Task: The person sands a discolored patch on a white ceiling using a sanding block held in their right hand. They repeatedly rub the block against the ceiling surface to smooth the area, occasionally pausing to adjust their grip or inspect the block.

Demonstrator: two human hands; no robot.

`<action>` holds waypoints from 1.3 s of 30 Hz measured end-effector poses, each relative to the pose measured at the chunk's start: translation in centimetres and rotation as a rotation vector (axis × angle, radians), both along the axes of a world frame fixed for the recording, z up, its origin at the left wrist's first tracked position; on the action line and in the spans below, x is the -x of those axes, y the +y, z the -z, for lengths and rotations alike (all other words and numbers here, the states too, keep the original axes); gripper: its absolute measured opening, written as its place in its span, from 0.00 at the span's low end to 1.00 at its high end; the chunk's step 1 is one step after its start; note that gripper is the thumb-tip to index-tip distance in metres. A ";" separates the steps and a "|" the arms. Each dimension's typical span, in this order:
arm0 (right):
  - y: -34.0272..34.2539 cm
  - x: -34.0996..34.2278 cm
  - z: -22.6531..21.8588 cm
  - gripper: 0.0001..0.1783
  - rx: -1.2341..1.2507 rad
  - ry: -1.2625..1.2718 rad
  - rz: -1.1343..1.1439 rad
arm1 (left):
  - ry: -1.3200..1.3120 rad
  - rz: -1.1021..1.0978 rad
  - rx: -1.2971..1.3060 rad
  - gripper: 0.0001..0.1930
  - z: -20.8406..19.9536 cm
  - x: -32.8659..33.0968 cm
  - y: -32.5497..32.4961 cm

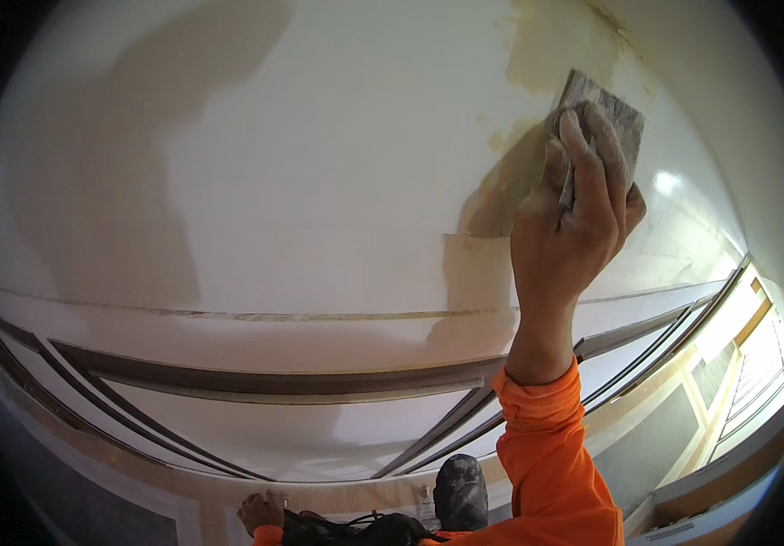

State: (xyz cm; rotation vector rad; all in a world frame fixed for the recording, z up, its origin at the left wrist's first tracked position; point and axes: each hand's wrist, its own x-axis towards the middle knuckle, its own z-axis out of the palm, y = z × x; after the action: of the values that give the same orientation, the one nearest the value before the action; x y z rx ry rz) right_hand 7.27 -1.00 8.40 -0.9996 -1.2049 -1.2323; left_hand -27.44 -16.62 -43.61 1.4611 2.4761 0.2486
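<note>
Right hand [579, 196]: dusty, its bent fingers grasping the pad.
Flat pad [624, 114]: dark, roughly rectangular, held up at the wall.
White wall [319, 182]: marked by yellowish patches [551, 45] beside the pad.
Orange sleeve [547, 428]: pushed back from the right wrist.
Brown trim [283, 384]: framed strips below the right hand.
Left hand [260, 511]: low, fingers curled; cannot tell whether they hold anything.
Dusty shoe [461, 491]: at the lower edge.

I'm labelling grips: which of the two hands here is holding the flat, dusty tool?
The right hand, raised high with the flat tool gripped; the left hand is low, near the picture's bottom edge.
</note>
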 end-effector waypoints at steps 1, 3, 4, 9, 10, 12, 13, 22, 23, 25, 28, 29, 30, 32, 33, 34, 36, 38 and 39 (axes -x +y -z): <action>0.0 0.1 -0.2 0.16 -0.002 0.025 -0.008 | 0.013 0.006 -0.024 0.25 0.5 0.3 -0.2; -0.8 -0.4 3.9 0.16 0.066 0.022 0.037 | 0.035 0.018 -0.073 0.25 1.9 1.0 -0.7; -0.7 -0.2 5.5 0.16 0.106 0.021 0.045 | 0.031 0.017 -0.101 0.25 1.6 0.9 -0.9; -0.5 -0.6 1.6 0.17 0.033 -0.016 0.017 | 0.020 0.035 0.017 0.25 -0.2 -0.2 0.4; -0.5 -0.6 0.6 0.17 0.024 -0.005 0.025 | 0.018 0.031 0.008 0.25 -0.1 -0.2 0.3; -0.2 -0.6 1.4 0.18 -0.009 0.009 0.045 | 0.015 0.017 -0.006 0.25 0.3 0.1 -0.2; -0.2 -0.5 3.7 0.17 0.033 0.023 0.027 | 0.009 0.009 -0.016 0.26 0.6 0.3 -0.3; -0.3 -0.3 2.1 0.14 0.040 0.009 0.029 | 0.091 0.015 0.028 0.26 2.3 0.9 -0.6; -0.1 -0.2 4.3 0.14 0.074 -0.002 0.042 | 0.077 -0.004 -0.009 0.26 2.1 1.1 -1.1; -0.4 -0.4 5.3 0.15 0.093 -0.014 0.043 | 0.047 0.016 -0.060 0.25 1.6 0.4 -0.4; -0.2 -1.4 0.7 0.15 0.023 -0.054 0.030 | 0.031 0.023 -0.071 0.24 0.7 0.0 0.6; -0.4 -1.1 -1.5 0.16 0.022 -0.008 0.041 | 0.026 0.007 -0.067 0.24 0.1 -0.2 0.6; 0.0 -1.1 -2.0 0.18 0.001 -0.011 -0.008 | 0.019 -0.033 -0.062 0.24 -0.2 -0.3 0.2; 0.0 -1.5 -0.3 0.20 0.019 -0.016 -0.015 | 0.016 -0.008 -0.030 0.26 0.5 0.3 0.2; -0.4 -2.0 3.1 0.20 0.058 -0.018 0.026 | 0.017 0.020 -0.007 0.27 0.8 0.5 0.4; -0.3 -1.5 4.7 0.20 0.091 -0.024 0.036 | 0.004 0.015 -0.024 0.27 0.8 0.2 0.6; 0.1 -1.0 4.5 0.19 0.112 -0.070 0.055 | 0.005 0.010 -0.035 0.27 1.4 -0.2 0.0; 0.1 -1.8 1.9 0.19 0.051 -0.105 0.075 | 0.023 0.007 -0.050 0.26 1.0 0.2 0.0; 0.0 -1.0 -0.7 0.18 0.051 -0.069 0.063 | 0.017 -0.013 -0.057 0.25 0.7 0.0 0.0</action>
State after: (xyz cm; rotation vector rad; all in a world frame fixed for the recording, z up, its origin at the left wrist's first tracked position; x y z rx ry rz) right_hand 8.27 -1.03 9.09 -1.0465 -1.2722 -1.2995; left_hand -27.47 -16.65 -44.34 1.4760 2.5118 0.3132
